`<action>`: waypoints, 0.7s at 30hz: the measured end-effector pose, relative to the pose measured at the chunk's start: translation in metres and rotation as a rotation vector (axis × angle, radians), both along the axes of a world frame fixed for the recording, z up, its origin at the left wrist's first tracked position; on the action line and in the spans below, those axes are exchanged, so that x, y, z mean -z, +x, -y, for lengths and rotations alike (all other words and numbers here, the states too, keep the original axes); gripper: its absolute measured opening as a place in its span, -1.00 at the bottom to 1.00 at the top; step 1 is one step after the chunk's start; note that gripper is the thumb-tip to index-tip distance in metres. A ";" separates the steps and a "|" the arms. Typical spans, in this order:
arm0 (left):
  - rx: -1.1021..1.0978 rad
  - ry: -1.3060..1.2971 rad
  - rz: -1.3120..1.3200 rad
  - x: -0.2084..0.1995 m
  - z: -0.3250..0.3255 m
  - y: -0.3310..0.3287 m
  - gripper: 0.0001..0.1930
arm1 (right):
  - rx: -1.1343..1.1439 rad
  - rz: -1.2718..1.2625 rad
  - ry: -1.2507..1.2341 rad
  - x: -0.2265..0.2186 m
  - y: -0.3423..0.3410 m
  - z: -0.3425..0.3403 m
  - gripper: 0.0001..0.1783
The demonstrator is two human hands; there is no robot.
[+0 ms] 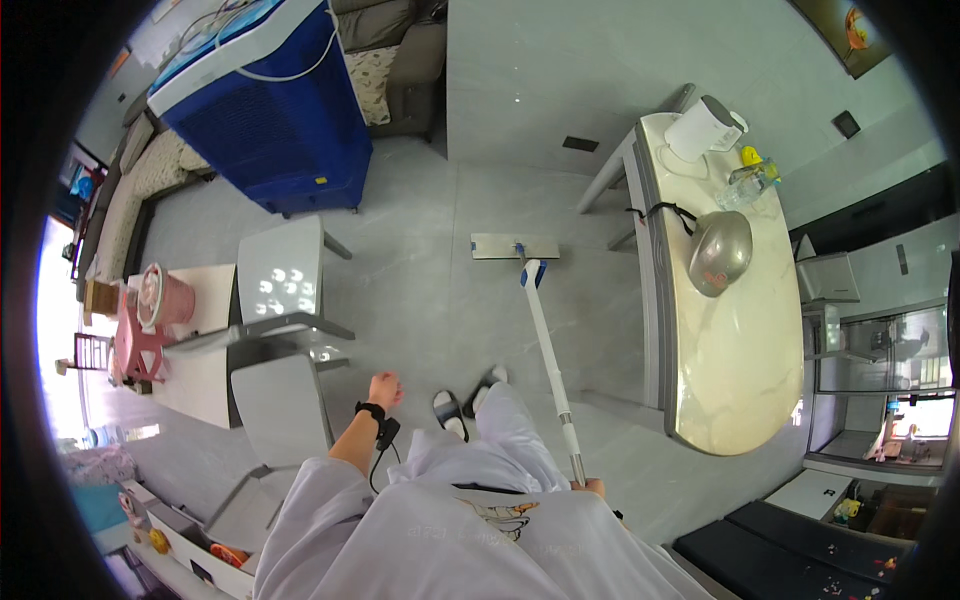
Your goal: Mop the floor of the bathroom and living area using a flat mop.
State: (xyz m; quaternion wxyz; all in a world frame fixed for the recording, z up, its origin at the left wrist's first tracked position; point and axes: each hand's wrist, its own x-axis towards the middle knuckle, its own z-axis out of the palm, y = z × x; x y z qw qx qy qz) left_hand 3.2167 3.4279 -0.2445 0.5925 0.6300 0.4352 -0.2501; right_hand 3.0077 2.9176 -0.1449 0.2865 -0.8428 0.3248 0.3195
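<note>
Head view: my right hand [592, 487] is wrapped round the flat mop [547, 340], its head [495, 246] at upper centre; my left hand [385, 389] hangs left of centre, finger closure unclear. Swinging too wide could bump the marble-topped table [735, 370] at right.

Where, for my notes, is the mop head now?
In the head view, the mop head is on the floor above centre, left of the cream-topped table, right of a grey chair.
</note>
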 end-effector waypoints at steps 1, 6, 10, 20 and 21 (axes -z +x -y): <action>0.012 0.006 0.000 -0.007 0.010 0.039 -0.78 | -0.014 0.011 -0.003 -0.003 0.034 -0.007 -0.57; 0.073 -0.109 0.054 -0.015 0.057 0.178 -0.78 | 0.100 0.007 0.096 -0.022 0.178 -0.026 -0.59; 0.178 -0.090 0.002 -0.022 0.101 0.260 -0.76 | 0.077 0.051 0.061 -0.007 0.273 -0.013 -0.57; 0.566 -0.133 0.057 -0.031 0.195 0.474 -0.72 | 0.177 0.032 0.058 0.030 0.491 -0.010 -0.57; 0.622 -0.155 0.051 -0.028 0.202 0.494 -0.71 | 0.197 0.032 0.056 0.036 0.509 -0.010 -0.57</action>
